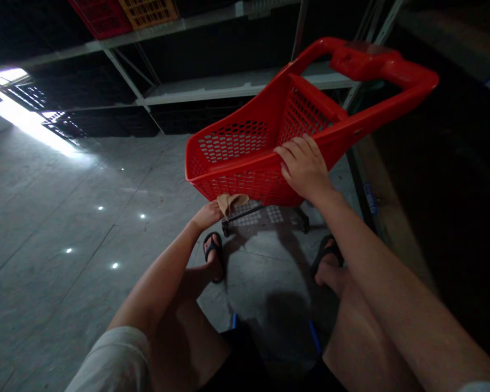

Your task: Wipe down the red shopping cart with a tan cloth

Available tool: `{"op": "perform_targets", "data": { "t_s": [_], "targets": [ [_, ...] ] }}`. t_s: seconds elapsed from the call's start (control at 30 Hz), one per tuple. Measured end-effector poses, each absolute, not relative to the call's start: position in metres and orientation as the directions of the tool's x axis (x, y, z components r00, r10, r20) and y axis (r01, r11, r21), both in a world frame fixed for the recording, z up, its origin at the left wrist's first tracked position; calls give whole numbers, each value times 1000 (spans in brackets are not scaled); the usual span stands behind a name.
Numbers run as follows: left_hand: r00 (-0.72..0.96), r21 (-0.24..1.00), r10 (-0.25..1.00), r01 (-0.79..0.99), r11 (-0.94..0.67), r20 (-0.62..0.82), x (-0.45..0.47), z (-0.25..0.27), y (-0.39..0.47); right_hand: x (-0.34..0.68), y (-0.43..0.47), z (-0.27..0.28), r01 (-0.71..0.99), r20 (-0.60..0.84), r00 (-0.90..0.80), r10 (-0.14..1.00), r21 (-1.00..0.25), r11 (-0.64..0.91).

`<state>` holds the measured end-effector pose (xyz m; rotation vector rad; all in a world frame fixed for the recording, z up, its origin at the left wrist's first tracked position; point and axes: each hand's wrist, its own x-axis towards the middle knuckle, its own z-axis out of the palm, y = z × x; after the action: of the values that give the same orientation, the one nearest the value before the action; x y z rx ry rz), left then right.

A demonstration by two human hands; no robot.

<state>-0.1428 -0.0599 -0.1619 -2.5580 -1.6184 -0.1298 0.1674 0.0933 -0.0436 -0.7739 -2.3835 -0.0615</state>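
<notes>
A red plastic shopping cart (pixel 237 155) with perforated basket walls stands in front of me, its handle at the upper right. My right hand (pixel 304 166) is closed over the cart's near rim, fingers hooked over the top edge. Low on the near side, my left hand (pixel 207 215) grips a tan cloth (pixel 232 202). The cloth is against the underside or lower edge of the basket; most of the left fingers are hidden behind it. Beneath the basket, the dark wheeled frame (pixel 253 213) shows in part.
Behind the cart runs a metal shelf rack (pixel 204 92) with a red crate (pixel 102 16), a yellow crate (pixel 149 12) and dark crates (pixel 114 122) lower down. My sandalled feet (pixel 213 253) are either side of the cart's wheels on the grey floor (pixel 85 218). Blue legs of something show below me.
</notes>
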Motion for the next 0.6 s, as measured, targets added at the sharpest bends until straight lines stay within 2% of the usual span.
{"op": "perform_targets", "data": {
  "t_s": [0.07, 0.13, 0.2, 0.3, 0.37, 0.6],
  "targets": [
    [508, -89, 857, 860, -502, 85, -153, -166, -66, 168, 94, -44, 556, 582, -630, 515, -126, 822],
    [593, -147, 795, 804, -577, 123, -157, -154, -69, 167, 94, -45, 571, 582, -622, 524, -121, 812],
    [590, -193, 750, 807, -558, 298, -155, -132, -69, 165, 93, -46, 585, 574, -616, 539, -124, 801],
    [445, -187, 682, 888, -421, 580, -147, -104, -65, 164, 94, -47, 602, 568, -606, 557, -131, 788],
    [409, -189, 642, 903, -385, 648, -145, -101, -63, 165, 94, -49, 608, 575, -597, 559, -130, 783],
    [570, -332, 679, 822, -463, 463, -161, -147, -62, 170, 96, -47, 589, 572, -626, 530, -99, 802]
  ]
}}
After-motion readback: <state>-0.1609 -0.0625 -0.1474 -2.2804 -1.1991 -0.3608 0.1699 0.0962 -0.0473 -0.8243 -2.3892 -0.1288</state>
